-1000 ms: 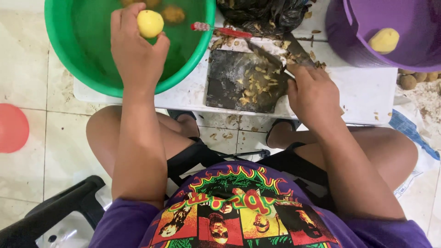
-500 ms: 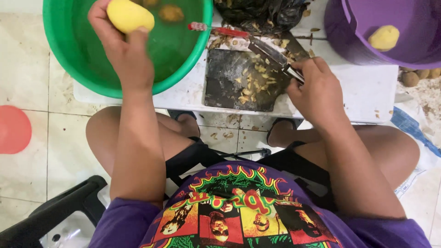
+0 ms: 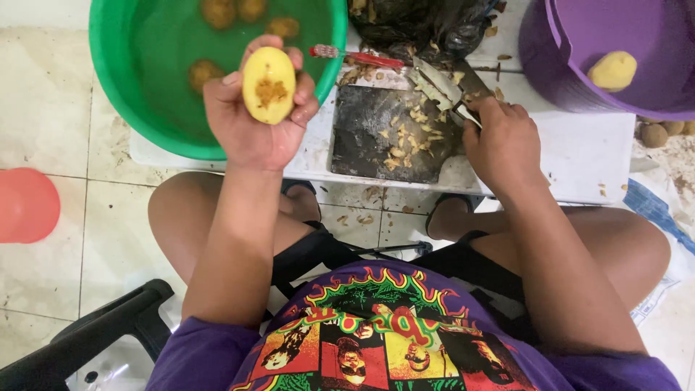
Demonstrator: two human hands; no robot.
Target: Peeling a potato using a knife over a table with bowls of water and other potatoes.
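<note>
Now left hand (image 3: 250,127) fingers grasp peeled potato (image 3: 268,85); right hand (image 3: 504,141) clenches knife (image 3: 441,87).

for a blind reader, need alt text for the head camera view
Seen from above, the left hand holds up a mostly peeled yellow potato before a green basin, while the right hand grips a knife over a dark cutting board.

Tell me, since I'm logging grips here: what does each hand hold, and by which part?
The left hand cups a mostly peeled potato around its sides and lower end. The right hand grips a knife by its handle, blade over the dark cutting board.
</note>
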